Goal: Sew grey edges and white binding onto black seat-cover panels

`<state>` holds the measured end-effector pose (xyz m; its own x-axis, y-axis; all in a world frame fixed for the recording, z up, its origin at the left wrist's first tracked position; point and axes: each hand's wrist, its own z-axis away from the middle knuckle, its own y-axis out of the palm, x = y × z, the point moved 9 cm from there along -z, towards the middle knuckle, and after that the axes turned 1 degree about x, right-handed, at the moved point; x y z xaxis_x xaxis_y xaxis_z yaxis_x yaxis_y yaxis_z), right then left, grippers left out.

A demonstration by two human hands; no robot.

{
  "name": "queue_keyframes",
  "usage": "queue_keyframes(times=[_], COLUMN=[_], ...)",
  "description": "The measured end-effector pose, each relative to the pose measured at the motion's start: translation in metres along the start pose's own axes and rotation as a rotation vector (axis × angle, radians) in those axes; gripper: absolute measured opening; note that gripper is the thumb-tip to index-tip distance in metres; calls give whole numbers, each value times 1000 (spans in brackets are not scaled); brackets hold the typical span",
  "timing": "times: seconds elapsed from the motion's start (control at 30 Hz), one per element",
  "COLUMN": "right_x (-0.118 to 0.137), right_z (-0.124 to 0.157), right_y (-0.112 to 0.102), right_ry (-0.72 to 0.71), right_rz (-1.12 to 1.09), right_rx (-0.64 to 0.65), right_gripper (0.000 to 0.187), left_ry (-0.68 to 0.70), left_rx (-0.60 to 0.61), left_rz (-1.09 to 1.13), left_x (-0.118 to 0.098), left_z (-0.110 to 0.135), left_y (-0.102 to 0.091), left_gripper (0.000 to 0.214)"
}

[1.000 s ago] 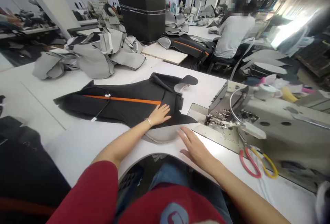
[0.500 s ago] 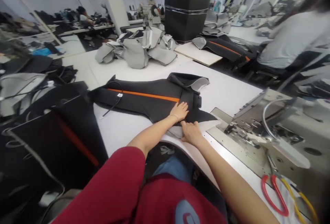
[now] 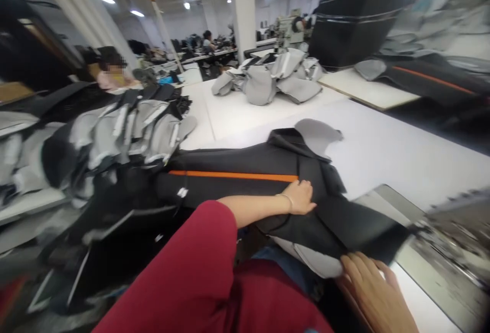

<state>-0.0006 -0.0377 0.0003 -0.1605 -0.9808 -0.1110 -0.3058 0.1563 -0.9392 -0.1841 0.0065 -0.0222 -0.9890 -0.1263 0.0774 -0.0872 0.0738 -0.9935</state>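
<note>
A black fabric cover with an orange stripe [image 3: 233,175] lies across the white table [image 3: 383,144], its grey lining [image 3: 316,136] showing at the far end. My left hand [image 3: 300,197] rests on it near the stripe's right end, fingers curled down onto the cloth. My right hand [image 3: 369,287] is at the near edge, fingers bent over the cover's lower grey-lined corner [image 3: 325,264], which hangs toward my lap.
A sewing machine [image 3: 447,241] stands blurred at the right. Piles of grey and black covers [image 3: 126,134] crowd the left side, another grey heap [image 3: 271,80] sits further back. Other people work at far tables. A black wrapped pillar [image 3: 360,21] rises behind.
The view has swung left. The cover has been drawn toward me, its near corner now over the table edge. My right hand has moved down to that corner; my left stays on the cloth.
</note>
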Motion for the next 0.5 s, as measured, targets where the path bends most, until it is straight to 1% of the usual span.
queue_keyframes(times=[0.1,0.13,0.17,0.23,0.27,0.33,0.4,0.43,0.5], right_x=[-22,-28,-34,-42,-44,-44,-37,-32,-25], right_z=[1,0,-1,-1,1,4,5,5,5], right_y=[-5,-2,0,5,9,19,26,28,31], right_ry=[111,140,190,291,348,454,490,494,499], right_rz=[-45,-92,-121,-150,-162,-194,-217,-221,-217], right_rx=[53,106,141,168,181,178,125,99,75], right_gripper=[18,17,18,17,14,7,5,7,11], left_ry=[80,101,85,90,111,221,351,387,402], left_rx=[-8,-8,-6,0,-10,-28,-8,13,63], left_rz=[75,97,122,145,152,178,235,269,337], left_x=[3,4,7,8,4,-14,-40,-52,-73], left_z=[-5,-8,-11,-14,-13,-8,2,6,11], left_y=[-5,-4,-4,-3,-5,-12,-20,-22,-27], left_gripper=[50,47,45,43,44,48,50,52,53])
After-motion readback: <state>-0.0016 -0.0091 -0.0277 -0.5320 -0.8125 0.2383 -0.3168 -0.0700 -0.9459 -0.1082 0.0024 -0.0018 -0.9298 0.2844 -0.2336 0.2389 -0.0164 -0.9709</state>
